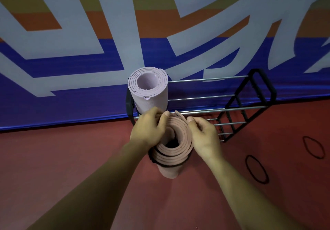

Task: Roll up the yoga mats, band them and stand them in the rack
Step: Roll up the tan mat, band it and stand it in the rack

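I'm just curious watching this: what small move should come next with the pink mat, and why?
Probably work the black band down until it rings the pink mat squarely: it sits slanted at the roll's top end, where the left hand and right hand grip. The rack, holding the purple mat, can wait.

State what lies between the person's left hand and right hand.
In the head view, the rolled pink mat stands between the left hand and right hand, both gripping its top; a black band loops round it.
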Tool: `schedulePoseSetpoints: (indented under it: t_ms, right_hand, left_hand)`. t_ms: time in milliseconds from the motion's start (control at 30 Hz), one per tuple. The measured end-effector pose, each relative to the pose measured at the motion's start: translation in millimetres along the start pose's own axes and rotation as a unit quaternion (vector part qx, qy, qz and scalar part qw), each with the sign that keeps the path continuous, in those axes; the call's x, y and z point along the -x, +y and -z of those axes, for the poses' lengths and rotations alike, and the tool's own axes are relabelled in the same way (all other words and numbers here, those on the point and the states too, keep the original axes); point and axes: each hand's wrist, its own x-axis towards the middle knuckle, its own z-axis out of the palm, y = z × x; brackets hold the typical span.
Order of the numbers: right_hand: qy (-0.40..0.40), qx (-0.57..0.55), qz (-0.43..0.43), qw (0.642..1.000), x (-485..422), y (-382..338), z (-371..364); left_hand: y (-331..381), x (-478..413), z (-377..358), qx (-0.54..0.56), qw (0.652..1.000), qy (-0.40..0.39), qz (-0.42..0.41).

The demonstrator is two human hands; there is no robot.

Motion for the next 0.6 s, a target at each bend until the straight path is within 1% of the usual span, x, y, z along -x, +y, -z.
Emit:
schedulePoseSetpoints:
  t_ms: [67,167,333,433,500,600]
  right_hand:
    - [0.017,0.0,-0.007,1.0,9,1,0]
    - [0.02,0.028,0.0,0.999,26,7,-1]
    - [0.037,0.059,0.022,0.997,46,8,-8]
    - [0.06,0.088,0.04,0.993,51,2,-13]
    - [0.074,0.121,0.053,0.988,54,-1,-16]
    - [0.091,0.135,0.083,0.983,60,-1,-17]
  left_hand:
    - [-8,15,5,0.025,0.999,0.017,0.016]
    - [-17,33,13,0.052,0.996,0.045,0.053]
    - [-21,52,20,-0.033,0.999,0.021,0.02]
    - [-23,56,19,-0.035,0.999,0.027,0.012]
    - [-21,57,19,-0.028,0.999,0.03,0.025]
    - [-15,57,21,-0.051,0.998,0.002,0.034]
